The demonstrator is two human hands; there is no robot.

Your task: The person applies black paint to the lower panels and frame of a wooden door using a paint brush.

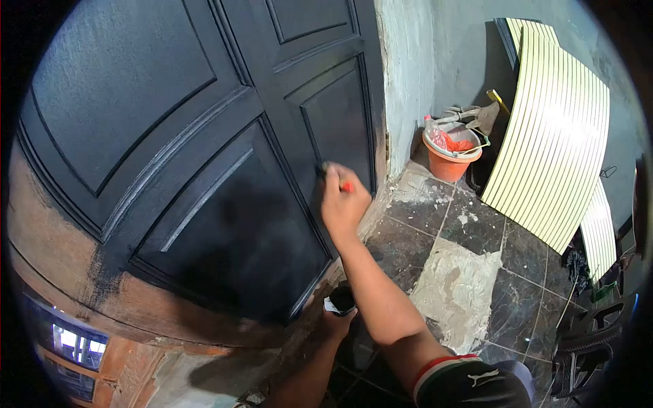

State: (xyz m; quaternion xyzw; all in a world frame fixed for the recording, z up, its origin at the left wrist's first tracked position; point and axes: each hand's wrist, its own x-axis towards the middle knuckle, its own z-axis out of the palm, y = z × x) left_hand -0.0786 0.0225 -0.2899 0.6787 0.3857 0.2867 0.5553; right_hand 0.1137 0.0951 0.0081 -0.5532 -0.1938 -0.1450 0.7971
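A black-painted panelled door (235, 241) fills the left and middle of the head view. My right hand (345, 204) is closed around a paintbrush (347, 187). Its red handle end pokes out of my fist, and its dark tip is at the door's narrow right-hand section. Lower down, my left hand (341, 324) grips a small cup (331, 305) with a white patch on its side and a dark inside. The cup is below my right forearm, near the door's lower edge. Bare brown wood (156, 306) shows along the door's lower left side.
An orange bucket (449, 166) with a plastic bottle and tools stands by the grey wall. Striped cream panels (551, 136) lean at the right. Dark floor tiles (524, 299) surround a rough cement patch (456, 289). A black plastic chair-like object (588, 347) is at lower right.
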